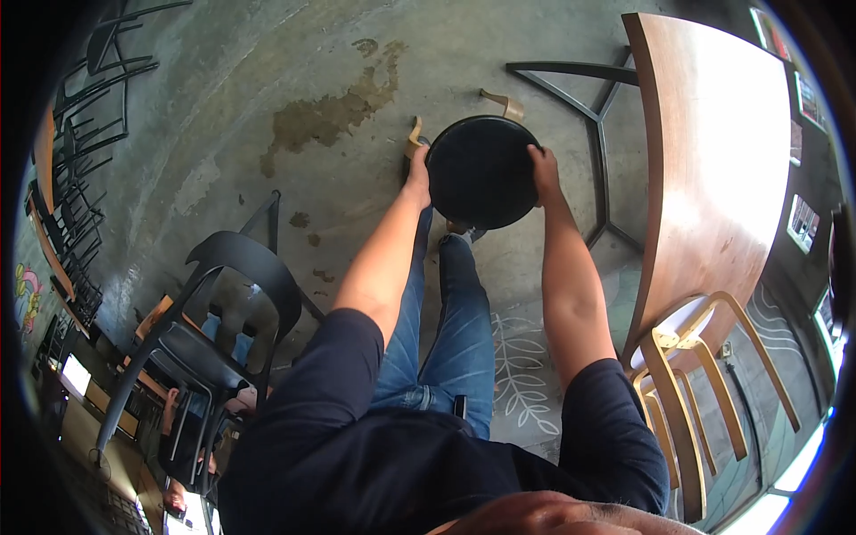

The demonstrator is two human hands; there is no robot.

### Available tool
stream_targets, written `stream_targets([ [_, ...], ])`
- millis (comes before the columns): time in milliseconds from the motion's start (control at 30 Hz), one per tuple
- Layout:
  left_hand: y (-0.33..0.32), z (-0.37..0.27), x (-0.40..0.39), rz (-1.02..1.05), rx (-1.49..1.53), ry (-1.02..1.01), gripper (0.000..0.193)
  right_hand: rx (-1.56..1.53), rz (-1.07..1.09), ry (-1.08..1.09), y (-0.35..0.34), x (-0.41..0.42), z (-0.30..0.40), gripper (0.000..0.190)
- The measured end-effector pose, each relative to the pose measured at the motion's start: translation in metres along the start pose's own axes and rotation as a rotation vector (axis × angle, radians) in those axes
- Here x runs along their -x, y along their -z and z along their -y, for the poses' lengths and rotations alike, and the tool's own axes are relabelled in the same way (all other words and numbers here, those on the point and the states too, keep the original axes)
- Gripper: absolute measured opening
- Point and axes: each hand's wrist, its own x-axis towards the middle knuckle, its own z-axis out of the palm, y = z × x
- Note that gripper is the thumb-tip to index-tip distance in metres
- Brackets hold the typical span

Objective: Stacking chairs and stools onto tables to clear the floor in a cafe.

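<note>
Between both hands is a round stool with a black seat. My left hand grips the left edge of the seat, and my right hand grips the right edge with its thumb on top. Pale bentwood legs stick out past the seat, one leg at the far side and another by my left hand. Whether the legs touch the concrete floor cannot be told. The seat hides the rest of the stool.
A wooden table with a black metal frame stands at the right. Upturned wooden stools rest on it. A black chair is upturned at the left, with a person beyond. Stacked black chairs line the far left. Dark stains mark the floor.
</note>
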Motion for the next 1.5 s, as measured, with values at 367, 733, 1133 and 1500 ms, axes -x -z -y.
stream_targets([
  [367,0.069,0.051,0.265,0.300,0.283,-0.678,0.076,-1.030,0.845,-0.037,0.160,0.218,0.150,0.080],
  [733,0.039,-0.050,0.336,-0.076,0.083,-1.211,0.065,-1.031,0.238,0.216,0.123,0.266,0.234,0.052],
  [1133,-0.226,-0.166,0.388,0.813,-0.685,-1.387,0.038,-1.290,-0.510,0.616,0.256,0.341,0.303,0.077],
  [1500,-0.357,-0.092,0.316,1.452,-1.372,-1.215,0.051,-1.275,-1.191,0.602,0.298,0.308,0.170,0.063],
])
